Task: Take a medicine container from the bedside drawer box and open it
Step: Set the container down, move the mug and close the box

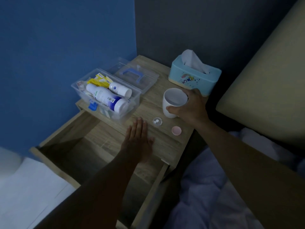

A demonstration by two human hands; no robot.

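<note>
Right hand (pixel 189 106) grips cup (pixel 173 103); left hand (pixel 138 139) flat near nightstand (pixel 153 100) edge.

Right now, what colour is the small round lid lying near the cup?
Pale pink lid, clearest in the head view.

On the nightstand (pixel 148 103), the box (pixel 105 96) sits left, its lid (pixel 135 76) behind; the cup (pixel 173 103) right, tissue box (pixel 194 75) behind it; 2 pills (pixel 157 121) in a dish between.
</note>
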